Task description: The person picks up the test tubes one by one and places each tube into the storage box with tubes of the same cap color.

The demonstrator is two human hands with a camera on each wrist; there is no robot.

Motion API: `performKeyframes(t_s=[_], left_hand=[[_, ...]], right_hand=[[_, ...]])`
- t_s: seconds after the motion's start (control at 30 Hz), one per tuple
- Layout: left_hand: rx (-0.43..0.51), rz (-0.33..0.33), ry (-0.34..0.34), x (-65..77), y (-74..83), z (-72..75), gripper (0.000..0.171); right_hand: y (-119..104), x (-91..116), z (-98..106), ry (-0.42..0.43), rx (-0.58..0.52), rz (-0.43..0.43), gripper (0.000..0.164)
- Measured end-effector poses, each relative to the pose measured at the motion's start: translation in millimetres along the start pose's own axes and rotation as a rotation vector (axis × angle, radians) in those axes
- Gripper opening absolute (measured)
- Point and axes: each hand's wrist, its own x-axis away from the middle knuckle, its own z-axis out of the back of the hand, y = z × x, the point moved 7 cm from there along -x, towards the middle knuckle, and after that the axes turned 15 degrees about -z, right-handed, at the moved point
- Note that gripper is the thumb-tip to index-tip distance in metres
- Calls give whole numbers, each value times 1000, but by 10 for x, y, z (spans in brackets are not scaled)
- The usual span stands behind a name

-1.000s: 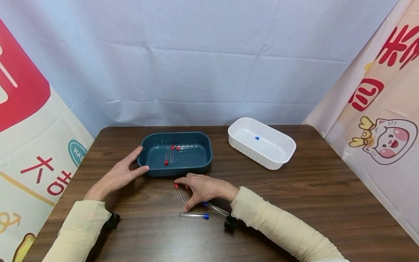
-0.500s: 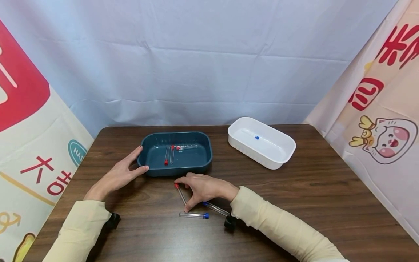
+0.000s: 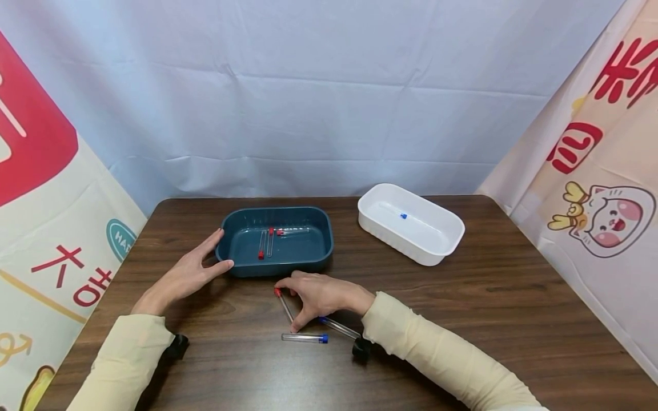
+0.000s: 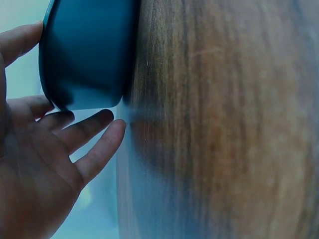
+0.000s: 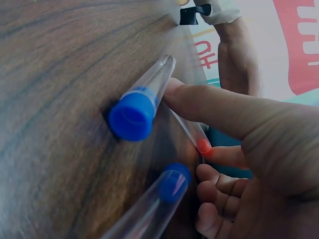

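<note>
Right hand (image 3: 321, 295) pinching red-capped tube (image 3: 283, 305) mid-desk (image 3: 514, 297), left hand (image 3: 187, 273) spread against teal tray (image 3: 233, 268), banner lettering partly cropped, unreadable.

It looked like a makeshift recording booth: a dark wooden table (image 3: 462, 297) stood lower centre, a plain blue cloth (image 3: 319, 97) hung behind, and printed cartoon banners (image 3: 601, 188) closed both frame edges.

Head view high, looking down the table (image 3: 462, 297), wrist views close, sharing the blue tray (image 3: 319, 260).
</note>
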Motion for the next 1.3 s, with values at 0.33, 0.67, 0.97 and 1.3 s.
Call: performKeyframes(t_s=[0.33,0.67,0.97,1.3], left_hand=[[4,4,-4,0,3,2,94],[3,9,-9,-6,-3,4,93],[-5,12,-10,-13,-8,8,92],[-14,11,-9,-10,-5,5,92]], right_hand=[[14,0,29,19,-46,61,80],[-25,86,58,-14,-159,143,73],[-150,202,184,4,-198,204,76],[-141,268,435,43,-251,194,76]])
